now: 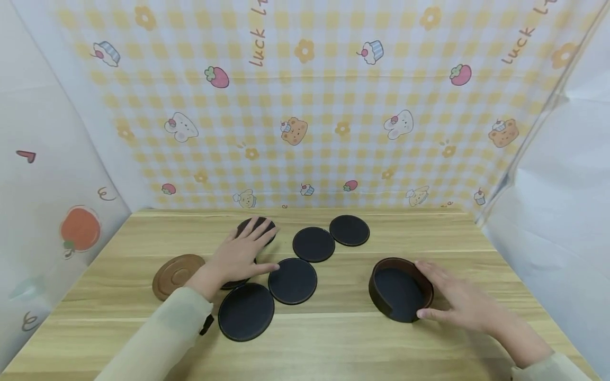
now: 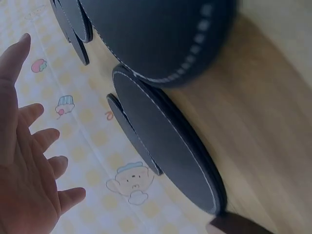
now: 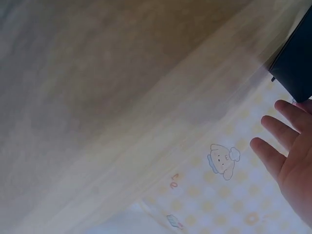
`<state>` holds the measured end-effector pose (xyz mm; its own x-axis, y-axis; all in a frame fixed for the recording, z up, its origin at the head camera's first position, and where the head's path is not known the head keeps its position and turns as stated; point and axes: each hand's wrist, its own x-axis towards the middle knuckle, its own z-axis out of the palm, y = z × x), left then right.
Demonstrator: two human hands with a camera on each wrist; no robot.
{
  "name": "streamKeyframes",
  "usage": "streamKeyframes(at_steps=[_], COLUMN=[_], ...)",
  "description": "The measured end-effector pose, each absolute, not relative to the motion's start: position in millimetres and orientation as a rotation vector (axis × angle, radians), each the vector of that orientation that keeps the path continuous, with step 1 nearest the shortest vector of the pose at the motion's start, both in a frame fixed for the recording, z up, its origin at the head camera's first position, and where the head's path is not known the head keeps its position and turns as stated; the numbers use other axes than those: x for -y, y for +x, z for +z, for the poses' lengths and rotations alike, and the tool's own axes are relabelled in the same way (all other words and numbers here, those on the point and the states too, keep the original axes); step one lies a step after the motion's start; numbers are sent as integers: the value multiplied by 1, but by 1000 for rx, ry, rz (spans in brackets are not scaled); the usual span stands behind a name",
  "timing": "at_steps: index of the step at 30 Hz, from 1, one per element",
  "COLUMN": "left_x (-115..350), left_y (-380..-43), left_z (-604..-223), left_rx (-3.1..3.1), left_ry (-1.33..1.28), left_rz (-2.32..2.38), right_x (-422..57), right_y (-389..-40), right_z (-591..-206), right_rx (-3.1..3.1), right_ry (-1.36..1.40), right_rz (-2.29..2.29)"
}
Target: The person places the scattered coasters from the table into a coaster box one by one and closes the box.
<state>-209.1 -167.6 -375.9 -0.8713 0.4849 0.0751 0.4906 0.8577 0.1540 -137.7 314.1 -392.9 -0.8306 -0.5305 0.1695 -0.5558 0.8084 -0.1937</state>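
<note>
Several round black coasters with light stitched edges lie flat on the table, among them a near coaster (image 1: pixel 246 312), a middle coaster (image 1: pixel 292 281) and a far coaster (image 1: pixel 349 230). My left hand (image 1: pixel 242 255), fingers straight and spread, is over the left coasters and partly hides two of them. In the left wrist view its palm stands apart from a stitched coaster (image 2: pixel 165 141). At the right, a round dark coaster holder (image 1: pixel 378 299) with a brown inner wall stands upright. My right hand (image 1: pixel 459 301) is beside it, fingertips at its rim and thumb near its front, fingers extended.
A brown round disc with raised rings (image 1: pixel 177 275) lies left of the coasters, partly behind the left forearm. A checked cloth (image 1: pixel 324 106) hangs along the table's back edge. White sheets flank the wooden table (image 1: pixel 343 344) on both sides.
</note>
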Motion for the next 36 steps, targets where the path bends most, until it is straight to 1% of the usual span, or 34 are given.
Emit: streamKeyframes(at_steps=[15,29,36], left_x=[138,96,75], left_y=[-234,-270,-279], left_z=[-375,-379,-381], left_rx=[3060,3067,3082], left_ry=[-907,-1034,-1102], left_rz=[-419,-498,-574], right_x=[-313,-312,-314], right_y=[-137,-140,-142], right_z=[-394,-395,-396], right_rx=[3012,2995,2997], right_ry=[797,798,821], right_rz=[636,679,746])
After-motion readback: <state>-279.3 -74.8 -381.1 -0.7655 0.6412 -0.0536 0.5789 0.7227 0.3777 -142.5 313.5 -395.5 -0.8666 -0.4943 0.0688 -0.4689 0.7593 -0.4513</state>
